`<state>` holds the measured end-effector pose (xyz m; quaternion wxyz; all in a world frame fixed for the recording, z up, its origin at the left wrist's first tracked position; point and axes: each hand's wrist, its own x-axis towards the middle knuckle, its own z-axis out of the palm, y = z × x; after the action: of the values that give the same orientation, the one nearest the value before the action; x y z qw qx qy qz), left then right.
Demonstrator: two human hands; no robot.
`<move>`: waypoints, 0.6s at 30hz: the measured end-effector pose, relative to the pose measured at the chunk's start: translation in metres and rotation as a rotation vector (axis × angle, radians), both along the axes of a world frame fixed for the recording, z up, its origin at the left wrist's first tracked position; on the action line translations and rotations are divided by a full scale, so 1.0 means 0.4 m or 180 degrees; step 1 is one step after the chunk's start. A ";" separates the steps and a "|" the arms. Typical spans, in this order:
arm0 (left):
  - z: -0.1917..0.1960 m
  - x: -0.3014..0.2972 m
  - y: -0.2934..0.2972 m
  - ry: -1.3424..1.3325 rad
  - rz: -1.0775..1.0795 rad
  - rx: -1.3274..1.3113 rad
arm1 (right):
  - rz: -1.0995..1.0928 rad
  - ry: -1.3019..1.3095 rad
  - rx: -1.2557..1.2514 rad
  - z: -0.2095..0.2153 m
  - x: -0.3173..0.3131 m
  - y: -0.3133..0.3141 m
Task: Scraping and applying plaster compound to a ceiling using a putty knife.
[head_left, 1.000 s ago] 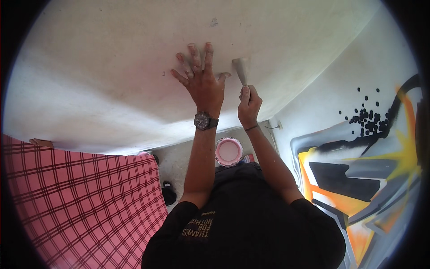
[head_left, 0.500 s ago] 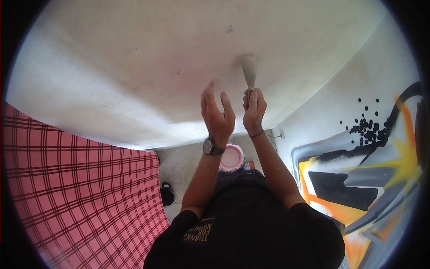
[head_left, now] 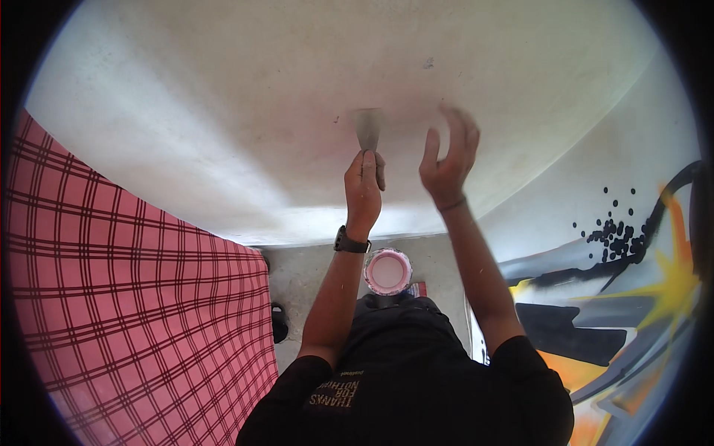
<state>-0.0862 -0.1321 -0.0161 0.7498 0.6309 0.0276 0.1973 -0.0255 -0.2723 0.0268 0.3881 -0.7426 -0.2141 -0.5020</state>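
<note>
My left hand (head_left: 362, 189), a dark watch on its wrist, is closed round the grip of a putty knife (head_left: 368, 135). The knife's wide blade points up at the pale wall (head_left: 268, 89); it is slightly blurred, and I cannot tell if its edge touches the wall. To the right, my right hand (head_left: 448, 167) is open before the wall with fingers apart, their tips smeared by motion. It holds nothing. Faint pinkish patches and a few dark specks mark the wall around the blade.
Below my hands, a round bucket (head_left: 408, 273) with a pink inside stands on the grey floor (head_left: 305, 271), close to my body. A pink checked cloth (head_left: 149, 290) hangs along the left. On the right is a wall painted with graffiti (head_left: 632, 297). Dark footwear (head_left: 280, 323) lies by the cloth.
The putty knife has passed from my right hand to my left. My right hand has opened and moved right and up; the left has closed on the knife.
</note>
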 end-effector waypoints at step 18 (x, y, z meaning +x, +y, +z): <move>0.045 0.029 0.037 -0.0094 0.0283 -0.0593 | -0.0909 -0.0794 -0.0776 0.051 0.213 0.072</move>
<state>-0.0747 -0.1171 0.0019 0.7961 0.5536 0.0627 0.2363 0.0597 -0.2434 0.0470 0.1910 -0.7389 -0.2121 -0.6103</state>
